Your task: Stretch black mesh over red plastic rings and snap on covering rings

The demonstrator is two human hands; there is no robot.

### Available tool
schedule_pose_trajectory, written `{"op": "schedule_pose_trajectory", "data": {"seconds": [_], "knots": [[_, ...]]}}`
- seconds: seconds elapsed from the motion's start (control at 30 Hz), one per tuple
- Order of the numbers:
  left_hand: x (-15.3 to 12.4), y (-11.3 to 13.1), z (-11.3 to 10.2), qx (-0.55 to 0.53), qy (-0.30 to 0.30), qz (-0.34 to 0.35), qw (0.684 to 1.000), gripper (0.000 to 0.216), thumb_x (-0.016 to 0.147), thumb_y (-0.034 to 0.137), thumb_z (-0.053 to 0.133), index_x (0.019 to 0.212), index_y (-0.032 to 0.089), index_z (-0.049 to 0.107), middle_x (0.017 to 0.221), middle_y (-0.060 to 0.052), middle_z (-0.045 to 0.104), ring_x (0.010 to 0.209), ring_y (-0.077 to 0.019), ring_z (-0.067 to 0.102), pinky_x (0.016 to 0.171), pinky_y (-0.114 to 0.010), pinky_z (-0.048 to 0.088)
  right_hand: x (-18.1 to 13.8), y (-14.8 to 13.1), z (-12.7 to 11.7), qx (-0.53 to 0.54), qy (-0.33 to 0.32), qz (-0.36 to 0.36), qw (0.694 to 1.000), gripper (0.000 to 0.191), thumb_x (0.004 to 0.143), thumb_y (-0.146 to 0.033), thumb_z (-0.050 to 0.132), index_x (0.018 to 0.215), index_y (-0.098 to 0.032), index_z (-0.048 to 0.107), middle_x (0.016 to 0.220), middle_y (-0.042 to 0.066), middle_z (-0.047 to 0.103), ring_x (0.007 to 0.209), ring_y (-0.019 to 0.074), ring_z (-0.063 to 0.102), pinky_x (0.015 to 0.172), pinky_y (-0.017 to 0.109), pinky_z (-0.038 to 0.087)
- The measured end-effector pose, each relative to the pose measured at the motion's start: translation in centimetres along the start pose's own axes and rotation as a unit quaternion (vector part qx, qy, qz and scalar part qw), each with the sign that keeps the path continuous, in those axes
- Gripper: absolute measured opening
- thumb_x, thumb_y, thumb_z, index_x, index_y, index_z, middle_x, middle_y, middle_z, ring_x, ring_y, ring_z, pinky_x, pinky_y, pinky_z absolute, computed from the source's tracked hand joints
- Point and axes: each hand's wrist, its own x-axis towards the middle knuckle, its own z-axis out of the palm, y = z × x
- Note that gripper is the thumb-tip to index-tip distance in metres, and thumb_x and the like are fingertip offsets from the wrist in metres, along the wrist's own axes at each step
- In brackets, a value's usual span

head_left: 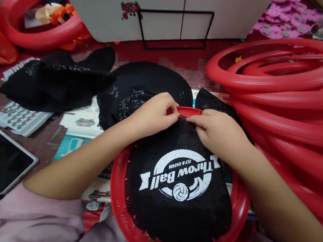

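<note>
Head view: the left hand [158,114] pinches fingertips together on the far edge of the printed black mesh [181,181] inside the red ring [117,198], near the person's body. The right hand [219,132] touches that edge with a finger; its grip cannot be told. Stacked red rings [295,130] lie right.

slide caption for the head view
Left hand and right hand at the far edge of black printed fabric across a red ring.

stacked rings [295,130] blocking right, black fabric [152,79] ahead, gap between hands [159,114] [217,132]
</note>
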Motion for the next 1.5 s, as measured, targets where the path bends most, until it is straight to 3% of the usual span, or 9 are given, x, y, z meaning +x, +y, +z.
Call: {"op": "schedule_pose_trajectory", "data": {"seconds": [0.23,0.43,0.6,0.77,0.93,1.07,1.17,1.3,1.5], "knots": [[-0.8,0.7,-2.1,0.108,-0.046,-0.029,0.993,0.014,0.072,0.023,0.05,0.067,0.017,0.062,0.084,-0.006,0.06,0.079,-0.0195,0.058,0.075,-0.034,0.047,-0.7,-0.7,-1.6,0.106,-0.089,0.012,0.99,0.03,0.087,-0.02,0.052,0.11,-0.024,0.071,0.106,0.003,0.073,0.097,0.0212,0.066,0.088,0.033,0.048],[-1.5,1.5,-4.2,0.306,-0.063,-0.099,0.945,0.02,0.081,0.024,0.042,0.072,0.019,0.058,0.078,-0.007,0.061,0.074,-0.024,0.058,0.07,-0.039,0.043,-1.0,-1.4,-1.3,0.13,-0.12,0.01,0.984,0.025,0.084,-0.021,0.056,0.103,-0.021,0.071,0.092,0.003,0.074,0.082,0.0167,0.067,0.074,0.026,0.048],[-1.3,1.4,-3.1,0.157,-0.022,0.032,0.987,0.025,0.083,0.016,0.037,0.089,0.016,0.062,0.096,-0.008,0.064,0.091,-0.0219,0.06,0.082,-0.035,0.046,-0.9,-2.3,-0.6,0.048,-0.157,0.005,0.986,0.023,0.089,-0.025,0.047,0.082,-0.016,0.068,0.082,0.008,0.071,0.073,0.0193,0.064,0.062,0.028,0.04],[-1.0,0.9,-1.9,0.06,-0.017,0.086,0.994,0.025,0.073,0.007,0.038,0.077,0.015,0.062,0.101,-0.007,0.066,0.095,-0.019,0.062,0.085,-0.033,0.048,-1.0,-2.7,-0.3,0.015,-0.194,-0.004,0.981,0.025,0.091,-0.02,0.041,0.083,-0.015,0.064,0.082,0.01,0.07,0.07,0.0199,0.062,0.056,0.029,0.034],[-1.1,1.1,-2.2,0.014,0.088,0.062,0.994,0.019,0.067,0.009,0.043,0.055,0.017,0.054,0.086,-0.003,0.069,0.082,-0.0169,0.064,0.076,-0.031,0.049,-1.1,-2.0,-0.6,0.075,-0.214,-0.036,0.973,0.031,0.096,-0.021,0.033,0.086,-0.014,0.063,0.086,0.009,0.07,0.071,0.017,0.061,0.064,0.029,0.039],[-1.1,1.3,-2.3,-0.003,0.091,0.035,0.995,0.018,0.066,0.011,0.042,0.051,0.018,0.049,0.08,-0.003,0.069,0.076,-0.0176,0.063,0.07,-0.031,0.048,-0.9,-1.9,-0.8,0.152,-0.196,-0.052,0.967,0.031,0.097,-0.028,0.037,0.087,-0.015,0.063,0.097,0.008,0.068,0.082,0.0167,0.06,0.071,0.028,0.039],[-1.2,1.3,-2.1,0.002,0.094,0.039,0.995,0.017,0.064,0.012,0.043,0.05,0.018,0.046,0.08,-0.003,0.068,0.076,-0.0178,0.063,0.07,-0.031,0.047,-0.8,-2.2,-0.9,0.15,-0.176,-0.013,0.973,0.022,0.09,-0.027,0.049,0.073,-0.017,0.058,0.079,0.004,0.065,0.069,0.0137,0.054,0.06,0.026,0.034],[-1.1,1.0,-1.8,-0.013,0.096,0.036,0.995,0.01,0.066,0.015,0.049,0.063,0.017,0.058,0.091,-0.006,0.069,0.09,-0.0207,0.064,0.082,-0.034,0.049,-0.7,-2.3,-0.7,0.194,-0.128,0.074,0.97,0.021,0.077,-0.022,0.063,0.063,-0.019,0.047,0.059,-0.004,0.052,0.054,0.0098,0.044,0.052,0.025,0.029],[-0.7,0.1,-1.5,-0.106,0.023,-0.052,0.993,0.021,0.074,0.02,0.052,0.088,0.017,0.067,0.12,-0.008,0.065,0.111,-0.0236,0.06,0.097,-0.039,0.045,-1.1,-1.5,0.0,0.305,-0.043,0.064,0.949,0.03,0.073,-0.019,0.066,0.097,-0.021,0.049,0.08,-0.004,0.056,0.07,0.0116,0.053,0.061,0.023,0.039]]}}
